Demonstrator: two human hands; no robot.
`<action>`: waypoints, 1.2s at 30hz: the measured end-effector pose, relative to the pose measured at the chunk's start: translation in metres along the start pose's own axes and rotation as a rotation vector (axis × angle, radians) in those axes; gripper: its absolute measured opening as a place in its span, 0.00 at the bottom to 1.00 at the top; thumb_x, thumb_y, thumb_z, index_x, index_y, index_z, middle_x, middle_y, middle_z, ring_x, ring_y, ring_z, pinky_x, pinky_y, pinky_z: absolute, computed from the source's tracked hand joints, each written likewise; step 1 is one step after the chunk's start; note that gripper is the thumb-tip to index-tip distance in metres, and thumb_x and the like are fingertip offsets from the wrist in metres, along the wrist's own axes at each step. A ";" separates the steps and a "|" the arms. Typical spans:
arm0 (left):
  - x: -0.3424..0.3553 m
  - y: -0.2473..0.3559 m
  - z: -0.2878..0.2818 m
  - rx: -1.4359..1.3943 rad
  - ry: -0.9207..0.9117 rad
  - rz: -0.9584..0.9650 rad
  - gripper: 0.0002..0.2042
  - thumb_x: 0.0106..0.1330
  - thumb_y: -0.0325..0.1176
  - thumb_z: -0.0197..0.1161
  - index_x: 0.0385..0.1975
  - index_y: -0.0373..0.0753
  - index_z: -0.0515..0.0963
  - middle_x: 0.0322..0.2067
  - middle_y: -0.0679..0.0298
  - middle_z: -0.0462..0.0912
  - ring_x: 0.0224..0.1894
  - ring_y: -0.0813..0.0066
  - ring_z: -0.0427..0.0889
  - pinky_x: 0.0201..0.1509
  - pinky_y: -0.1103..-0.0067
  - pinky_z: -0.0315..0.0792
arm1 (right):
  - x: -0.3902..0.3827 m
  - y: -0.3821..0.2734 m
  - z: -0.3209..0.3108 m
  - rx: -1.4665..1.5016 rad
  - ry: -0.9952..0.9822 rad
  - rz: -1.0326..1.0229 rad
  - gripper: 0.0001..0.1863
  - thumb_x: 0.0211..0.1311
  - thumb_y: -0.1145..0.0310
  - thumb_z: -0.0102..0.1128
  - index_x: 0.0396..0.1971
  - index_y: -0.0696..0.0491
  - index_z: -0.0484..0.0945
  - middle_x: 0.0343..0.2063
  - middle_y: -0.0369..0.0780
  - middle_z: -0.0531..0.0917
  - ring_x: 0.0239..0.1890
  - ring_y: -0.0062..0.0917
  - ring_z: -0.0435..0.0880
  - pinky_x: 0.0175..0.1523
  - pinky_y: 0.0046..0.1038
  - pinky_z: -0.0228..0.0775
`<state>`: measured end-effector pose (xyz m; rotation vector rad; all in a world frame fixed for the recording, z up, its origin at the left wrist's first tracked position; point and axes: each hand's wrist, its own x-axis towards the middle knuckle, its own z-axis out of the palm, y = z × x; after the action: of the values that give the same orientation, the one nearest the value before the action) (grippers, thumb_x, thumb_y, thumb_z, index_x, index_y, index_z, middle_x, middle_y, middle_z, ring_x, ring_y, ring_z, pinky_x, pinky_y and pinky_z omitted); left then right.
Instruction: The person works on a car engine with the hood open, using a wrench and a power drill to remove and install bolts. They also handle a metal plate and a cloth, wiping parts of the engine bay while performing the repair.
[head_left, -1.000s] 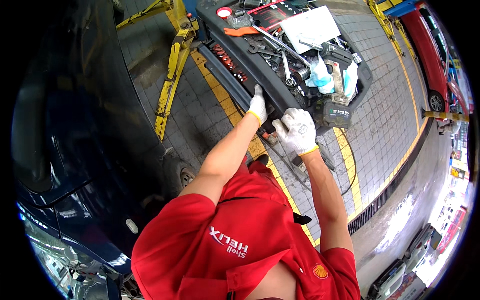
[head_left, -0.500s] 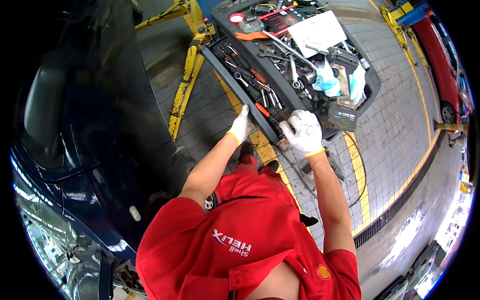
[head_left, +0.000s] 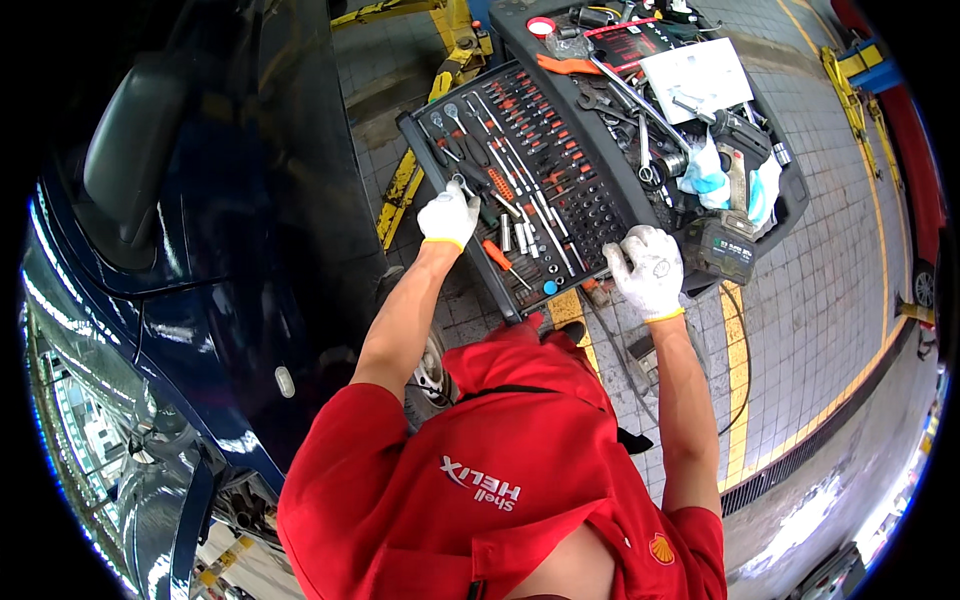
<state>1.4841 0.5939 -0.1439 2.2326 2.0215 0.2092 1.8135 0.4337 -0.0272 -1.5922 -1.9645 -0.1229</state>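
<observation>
The black tool drawer [head_left: 482, 272] is pulled well out of the tool cart [head_left: 590, 125], showing rows of sockets, bits and extension bars. My gloved left hand [head_left: 448, 216] lies on the drawer's front edge, its fingers curled over it beside a ratchet wrench [head_left: 459, 181]. Two more ratchets [head_left: 454, 113] lie farther up the drawer. Nearer me in the drawer is an orange-handled screwdriver [head_left: 496, 254]. My gloved right hand [head_left: 650, 272] is closed over the near corner of the cart top; its thumb points toward the drawer.
On the cart top, a cordless power tool [head_left: 733, 205] stands among wrenches, blue-white cloths [head_left: 705, 178] and white paper [head_left: 697, 78]. A dark blue car [head_left: 230, 330] stands close at my left, near a yellow lift arm [head_left: 402, 198]. A cable [head_left: 748, 370] curves over the tiled floor.
The drawer has come much farther out to the left, uncovering the socket rows. My left hand has moved left and up along its edge; my right hand stays at the cart corner.
</observation>
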 end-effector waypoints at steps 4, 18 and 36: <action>0.010 0.008 0.015 0.100 -0.139 -0.027 0.26 0.68 0.53 0.64 0.47 0.31 0.76 0.36 0.50 0.90 0.39 0.50 0.92 0.43 0.58 0.84 | 0.000 -0.001 0.000 -0.009 -0.008 -0.003 0.12 0.58 0.61 0.74 0.24 0.50 0.79 0.30 0.38 0.80 0.35 0.38 0.80 0.42 0.42 0.71; -0.041 -0.001 -0.057 -1.380 -0.329 -0.297 0.43 0.69 0.25 0.59 0.81 0.34 0.43 0.50 0.53 0.86 0.46 0.70 0.86 0.44 0.74 0.85 | 0.007 -0.032 0.008 0.278 0.059 0.287 0.09 0.65 0.60 0.69 0.34 0.51 0.86 0.41 0.42 0.87 0.46 0.39 0.86 0.53 0.39 0.78; -0.115 0.098 -0.146 -1.126 -0.525 0.274 0.20 0.79 0.38 0.57 0.67 0.39 0.76 0.43 0.58 0.90 0.40 0.71 0.90 0.48 0.74 0.82 | -0.004 -0.099 -0.017 1.215 -0.222 0.820 0.17 0.80 0.59 0.56 0.46 0.60 0.81 0.34 0.38 0.83 0.38 0.24 0.83 0.46 0.28 0.74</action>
<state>1.5425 0.4698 0.0150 1.5440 0.9116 0.5433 1.7293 0.3958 0.0137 -1.3510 -0.9154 1.3282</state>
